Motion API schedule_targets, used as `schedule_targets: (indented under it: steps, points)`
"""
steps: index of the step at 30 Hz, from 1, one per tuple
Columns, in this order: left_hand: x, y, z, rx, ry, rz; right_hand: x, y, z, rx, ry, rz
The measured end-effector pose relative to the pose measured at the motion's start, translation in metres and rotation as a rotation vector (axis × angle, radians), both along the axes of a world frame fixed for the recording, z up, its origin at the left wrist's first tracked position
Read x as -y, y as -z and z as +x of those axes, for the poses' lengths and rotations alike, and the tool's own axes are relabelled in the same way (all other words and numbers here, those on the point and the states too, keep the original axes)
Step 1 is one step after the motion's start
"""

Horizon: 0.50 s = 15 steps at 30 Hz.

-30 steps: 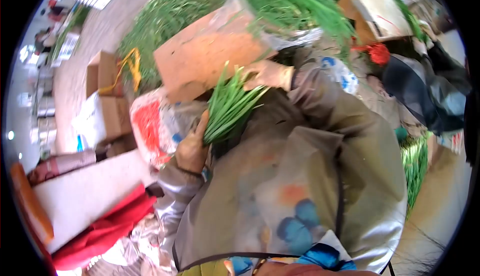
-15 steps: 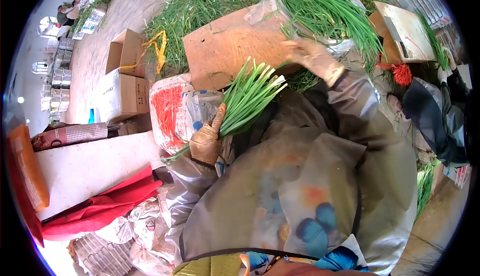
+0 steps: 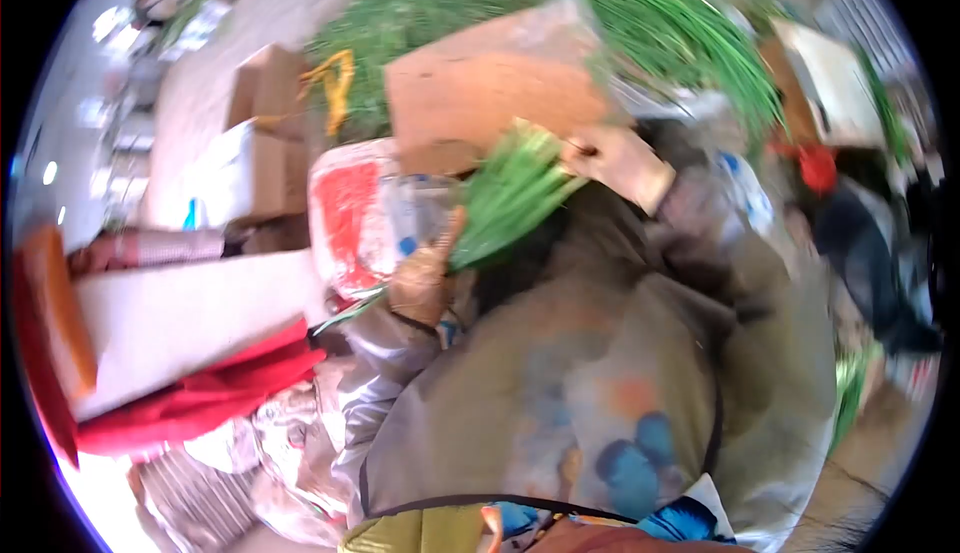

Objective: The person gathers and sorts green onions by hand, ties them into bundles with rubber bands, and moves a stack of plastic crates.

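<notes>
My left hand (image 3: 420,281), in a tan glove, is closed around a bunch of green chives (image 3: 503,203) in front of my apron. The bunch slants up to the right, its pale cut ends at the top. At those pale ends is my right hand (image 3: 625,165), also gloved, with its fingers pinched together; motion blur hides what lies between them. A tilted brown board (image 3: 490,83) stands just beyond the bunch. Beside my left hand sits a white bag with red ties (image 3: 345,215).
A large heap of chives (image 3: 670,38) lies on plastic behind the board, with loose greens (image 3: 420,13) to its left. Cardboard boxes (image 3: 275,168) stand at left, near a white tabletop (image 3: 200,308) and red cloth (image 3: 210,398). Another person's dark-clothed leg (image 3: 865,253) is at right.
My right hand has come down and left from above the board's edge to the pale ends of the chives, and its fingers have drawn together. The left hand keeps its hold. The view has shifted slightly.
</notes>
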State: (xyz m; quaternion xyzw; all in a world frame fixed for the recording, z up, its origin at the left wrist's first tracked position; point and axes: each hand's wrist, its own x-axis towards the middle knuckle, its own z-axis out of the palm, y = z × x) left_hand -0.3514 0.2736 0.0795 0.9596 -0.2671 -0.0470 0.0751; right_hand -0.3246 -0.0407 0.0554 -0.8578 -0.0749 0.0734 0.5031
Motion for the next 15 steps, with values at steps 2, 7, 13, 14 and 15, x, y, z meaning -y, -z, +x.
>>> schedule_targets:
  steps: [2,7,13,14,15]
  points:
    - [-0.011,0.009,-0.005,0.109,0.125,-0.110,-0.005,0.006,-0.005,0.061,0.084,0.119]
    - [-0.002,-0.004,-0.004,-0.259,-0.014,-0.022,-0.022,0.006,-0.006,0.129,0.229,0.018]
    - [0.004,0.014,0.007,-0.470,-0.063,-0.055,-0.006,0.043,0.010,0.574,-0.095,-0.567]
    - [0.005,0.010,0.008,-0.518,-0.062,-0.055,0.003,0.047,0.015,0.575,-0.095,-0.558]
    - [0.000,0.021,0.006,-0.499,-0.048,-0.104,0.017,0.051,0.022,0.616,-0.019,-0.632]
